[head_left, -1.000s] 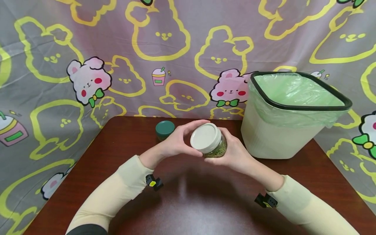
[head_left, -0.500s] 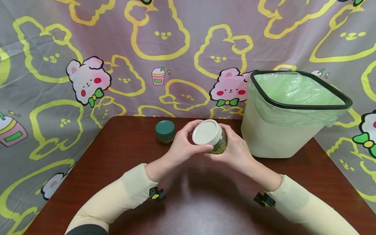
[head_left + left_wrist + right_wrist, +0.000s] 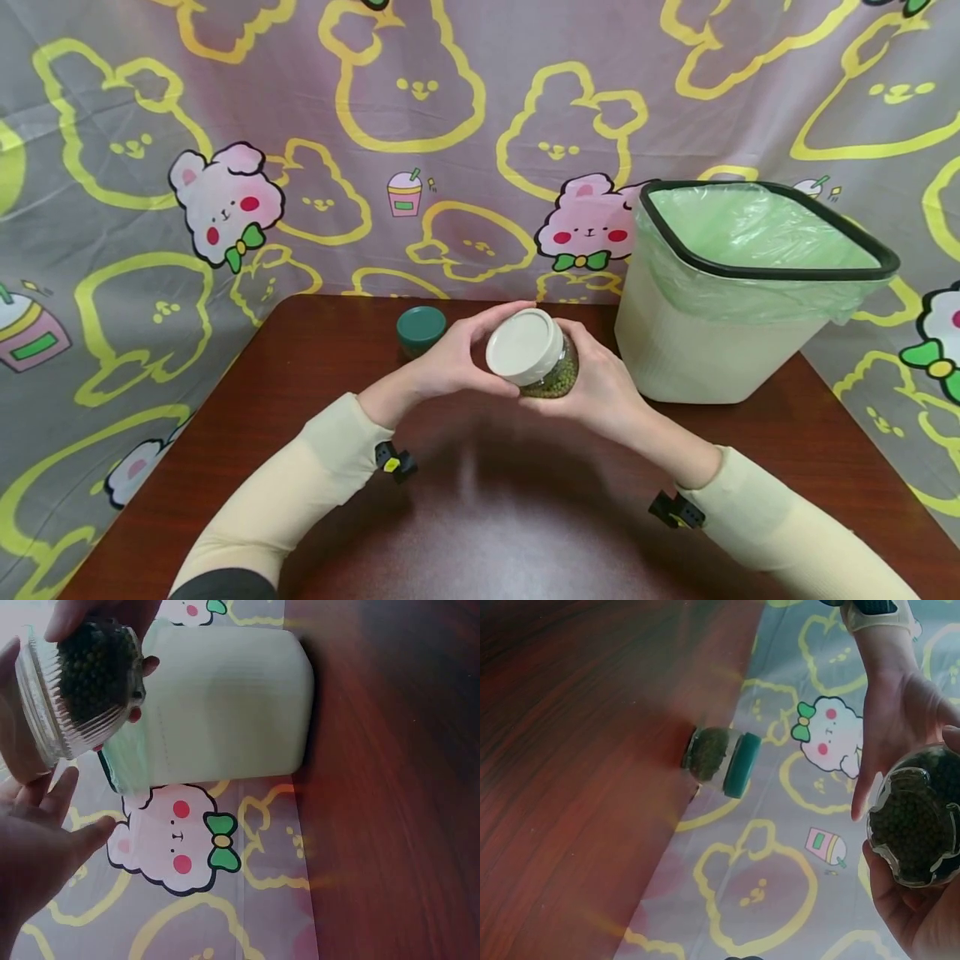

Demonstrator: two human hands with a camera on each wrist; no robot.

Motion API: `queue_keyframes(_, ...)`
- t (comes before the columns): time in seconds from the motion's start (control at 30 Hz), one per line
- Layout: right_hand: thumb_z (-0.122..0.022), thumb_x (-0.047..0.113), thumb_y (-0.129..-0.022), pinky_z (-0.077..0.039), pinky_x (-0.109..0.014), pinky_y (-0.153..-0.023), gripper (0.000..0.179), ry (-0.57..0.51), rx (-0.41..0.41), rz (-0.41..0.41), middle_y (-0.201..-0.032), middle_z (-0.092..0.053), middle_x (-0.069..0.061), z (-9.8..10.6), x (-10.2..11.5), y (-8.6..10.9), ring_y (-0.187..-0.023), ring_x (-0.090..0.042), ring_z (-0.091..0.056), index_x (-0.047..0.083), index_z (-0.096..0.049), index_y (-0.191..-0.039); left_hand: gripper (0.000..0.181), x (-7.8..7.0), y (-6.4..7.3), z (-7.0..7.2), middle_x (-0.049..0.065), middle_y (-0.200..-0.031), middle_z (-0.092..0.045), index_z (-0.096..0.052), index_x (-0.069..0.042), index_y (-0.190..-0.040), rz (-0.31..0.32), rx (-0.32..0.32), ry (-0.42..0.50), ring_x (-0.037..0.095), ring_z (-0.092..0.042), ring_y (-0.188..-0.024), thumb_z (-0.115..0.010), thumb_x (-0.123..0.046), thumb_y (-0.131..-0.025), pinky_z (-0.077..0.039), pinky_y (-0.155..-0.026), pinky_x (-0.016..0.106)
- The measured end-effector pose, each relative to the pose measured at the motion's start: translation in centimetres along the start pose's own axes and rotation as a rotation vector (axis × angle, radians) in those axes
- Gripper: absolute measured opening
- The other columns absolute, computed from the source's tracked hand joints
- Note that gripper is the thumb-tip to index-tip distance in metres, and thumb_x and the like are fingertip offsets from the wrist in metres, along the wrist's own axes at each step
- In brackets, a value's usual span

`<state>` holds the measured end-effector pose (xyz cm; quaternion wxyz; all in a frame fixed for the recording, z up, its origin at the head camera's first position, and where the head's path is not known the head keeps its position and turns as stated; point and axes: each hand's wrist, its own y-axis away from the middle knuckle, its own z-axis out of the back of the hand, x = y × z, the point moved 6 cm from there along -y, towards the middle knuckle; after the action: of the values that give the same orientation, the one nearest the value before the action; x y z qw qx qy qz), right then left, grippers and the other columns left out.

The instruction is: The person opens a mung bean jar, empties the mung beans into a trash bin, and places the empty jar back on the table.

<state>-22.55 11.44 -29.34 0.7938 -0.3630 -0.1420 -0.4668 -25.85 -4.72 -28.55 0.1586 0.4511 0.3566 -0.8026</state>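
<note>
A glass jar (image 3: pixel 553 379) with a cream lid (image 3: pixel 523 343) is held tilted above the table, lid toward the left. Small green beans (image 3: pixel 915 832) fill part of it. My right hand (image 3: pixel 603 383) grips the glass body from the right. My left hand (image 3: pixel 453 358) spreads thumb and fingers around the lid's edge, leaving a gap at the palm. In the left wrist view the left thumb (image 3: pixel 94 834) stands apart from the jar, while fingers reach the lid. Behind the left hand stands a second jar with a dark green lid (image 3: pixel 422 327).
A cream bin (image 3: pixel 697 350) with a black rim and pale green liner stands at the right, close behind my right hand. The dark red-brown table (image 3: pixel 480 517) ends at a patterned cloth backdrop (image 3: pixel 450 175).
My left hand first turned with its thumb against the lid, then swung back to the left, thumb off the lid's face. The right hand stays on the jar, barely moving.
</note>
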Motion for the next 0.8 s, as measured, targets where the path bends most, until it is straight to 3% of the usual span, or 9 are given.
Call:
queue_keyframes(0.23,-0.095,0.031,-0.057,-0.049,-0.047,-0.083,0.095,-0.006,-0.003,0.007,-0.121,-0.058,-0.012,0.2,0.3,0.0,-0.103,-0.026,-0.057,0.004,-0.044,-0.133,0.085,0.2,0.3,0.1,0.003,-0.13,-0.057,-0.047,-0.008,-0.141,0.012,-0.111,-0.009,0.021,-0.051,-0.116,-0.088,-0.009,-0.067,-0.037,-0.099,0.044)
queue_keyframes(0.4,-0.095,0.033,-0.058,-0.05,-0.048,-0.082,0.095,0.027,-0.02,0.01,-0.121,-0.057,-0.013,0.3,0.3,0.0,-0.102,-0.027,-0.058,0.003,-0.044,-0.133,0.081,0.3,0.5,-0.4,0.004,-0.13,-0.058,-0.049,-0.006,-0.139,0.043,-0.201,0.002,0.021,-0.051,-0.115,-0.087,-0.003,-0.068,-0.037,-0.099,0.043)
queue_keyframes(0.6,-0.094,0.034,-0.059,-0.05,-0.05,-0.08,0.095,0.073,-0.045,0.014,-0.122,-0.056,-0.013,0.3,0.1,-0.1,-0.101,-0.027,-0.058,0.003,-0.044,-0.133,0.075,0.0,0.9,-1.1,0.002,-0.126,-0.06,-0.051,-0.007,-0.136,0.142,-0.349,-0.066,0.017,-0.054,-0.111,-0.087,-0.006,-0.07,-0.041,-0.093,0.041)
queue_keyframes(0.8,-0.094,0.034,-0.058,-0.05,-0.049,-0.078,0.095,0.075,-0.055,0.017,-0.122,-0.056,-0.012,0.5,0.2,0.0,-0.1,-0.027,-0.059,0.004,-0.044,-0.133,0.071,-0.5,1.2,-1.3,-0.004,-0.122,-0.062,-0.053,-0.012,-0.133,0.179,-0.39,-0.112,0.014,-0.054,-0.109,-0.088,-0.012,-0.071,-0.042,-0.091,0.042)
